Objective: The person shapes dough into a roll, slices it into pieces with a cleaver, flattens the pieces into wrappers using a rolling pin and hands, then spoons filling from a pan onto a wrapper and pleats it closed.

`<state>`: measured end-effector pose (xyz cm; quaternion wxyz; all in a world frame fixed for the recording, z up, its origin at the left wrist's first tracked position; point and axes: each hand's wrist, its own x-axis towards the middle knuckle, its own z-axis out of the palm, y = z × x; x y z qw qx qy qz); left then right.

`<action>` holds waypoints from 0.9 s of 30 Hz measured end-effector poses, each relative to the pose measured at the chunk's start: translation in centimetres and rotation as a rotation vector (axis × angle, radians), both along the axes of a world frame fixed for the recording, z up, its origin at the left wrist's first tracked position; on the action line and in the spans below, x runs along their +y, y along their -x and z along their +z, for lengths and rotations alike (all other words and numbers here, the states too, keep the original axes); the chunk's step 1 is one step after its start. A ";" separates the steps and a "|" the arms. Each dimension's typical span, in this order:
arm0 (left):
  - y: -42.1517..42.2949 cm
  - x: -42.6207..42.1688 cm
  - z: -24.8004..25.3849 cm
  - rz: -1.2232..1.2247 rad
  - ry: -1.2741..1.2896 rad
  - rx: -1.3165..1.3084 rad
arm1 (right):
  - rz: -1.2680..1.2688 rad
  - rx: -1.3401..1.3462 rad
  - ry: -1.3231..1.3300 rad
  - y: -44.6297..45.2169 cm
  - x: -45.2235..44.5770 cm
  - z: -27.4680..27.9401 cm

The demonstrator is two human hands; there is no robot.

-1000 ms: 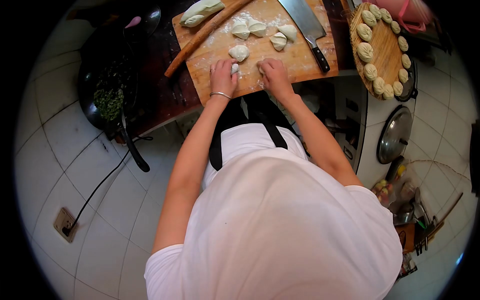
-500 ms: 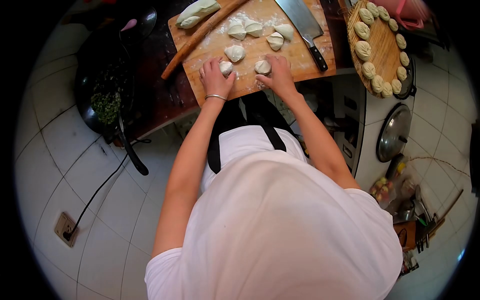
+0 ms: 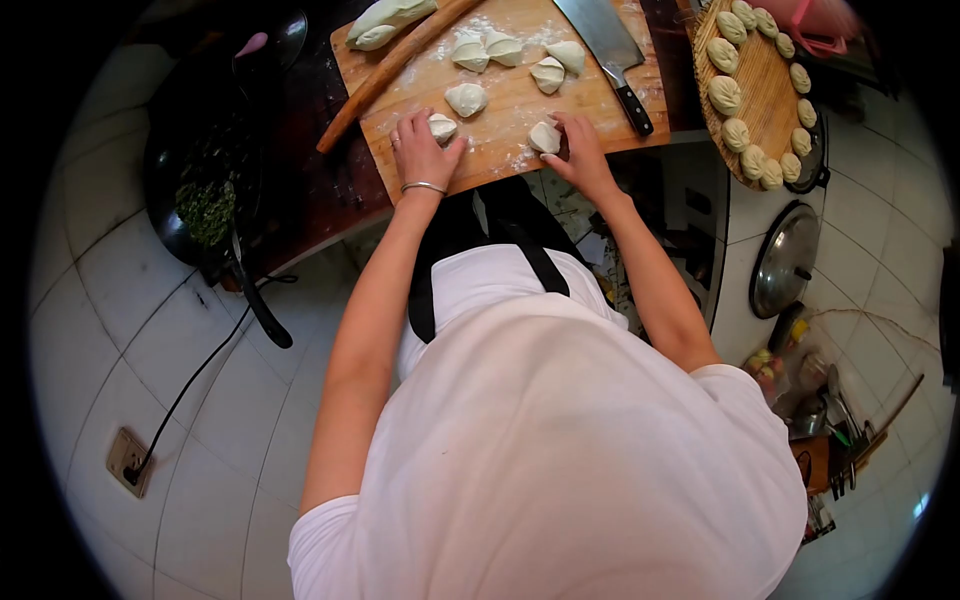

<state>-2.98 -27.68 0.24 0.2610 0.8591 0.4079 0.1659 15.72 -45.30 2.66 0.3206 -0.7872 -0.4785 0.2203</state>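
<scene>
My left hand (image 3: 424, 150), with a bangle on the wrist, curls its fingers and thumb around a small floured dough piece (image 3: 441, 127) on the wooden cutting board (image 3: 500, 175). To the right, my right hand (image 3: 583, 155) holds another dough piece (image 3: 544, 138) loosely between thumb and fingers, low on the board. A single dough piece (image 3: 466, 99) lies just beyond my left hand. Farther up are a pair of cut pieces (image 3: 486, 50) and two more pieces (image 3: 556, 68). Dry flour is scattered over the wood.
A rolling pin (image 3: 390, 75) slants across the board's left side, by a dough log (image 3: 390, 22). A cleaver (image 3: 615, 60) lies at right. Shaped buns ring a woven tray (image 3: 762, 85). At left, a dark wok (image 3: 165, 200) holds chopped greens (image 3: 207, 212). A pot lid (image 3: 785, 260) is at right.
My hands have moved apart, each shifting its dough piece outward on the board. The right-hand piece shows more, with the fingers looser around it. The view has shifted slightly.
</scene>
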 end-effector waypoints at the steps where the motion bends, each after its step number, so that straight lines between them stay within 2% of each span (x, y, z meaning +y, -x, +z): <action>1: 0.0 -0.1 -0.3 0.012 0.001 0.018 | 0.011 -0.010 -0.008 0.1 -0.3 0.0; 5: -0.4 0.3 -1.5 -0.032 0.041 0.070 | 0.098 -0.040 0.017 0.9 1.4 -0.3; 7: -0.5 0.4 -1.4 -0.165 0.037 0.111 | 0.186 0.098 0.238 1.5 2.6 0.0; 8: -0.4 0.3 -1.0 -0.167 0.035 0.114 | 0.185 0.101 0.235 1.8 2.9 0.3; 10: 0.0 -0.1 0.0 -0.080 0.004 -0.010 | -0.099 -0.057 0.181 2.3 3.3 0.8; 11: 0.1 -0.2 0.4 -0.078 -0.001 -0.010 | -0.098 -0.058 0.175 2.3 3.3 1.1; 13: 0.5 -0.6 0.7 0.000 0.038 -0.044 | -0.041 -0.237 0.072 2.3 2.7 1.6; 14: 0.4 -0.5 0.1 0.004 0.031 -0.043 | -0.037 -0.235 0.064 2.1 2.8 1.3; 16: 0.2 -0.6 -0.8 -0.049 0.081 -0.053 | 0.128 -0.191 0.120 2.3 3.4 0.7; 19: -0.3 -0.6 -0.9 -0.048 0.077 -0.044 | 0.066 -0.081 0.054 3.3 4.9 0.3; 27: 0.2 0.0 -0.7 -0.093 0.102 -0.058 | 0.261 -0.178 -0.005 3.4 5.5 -0.1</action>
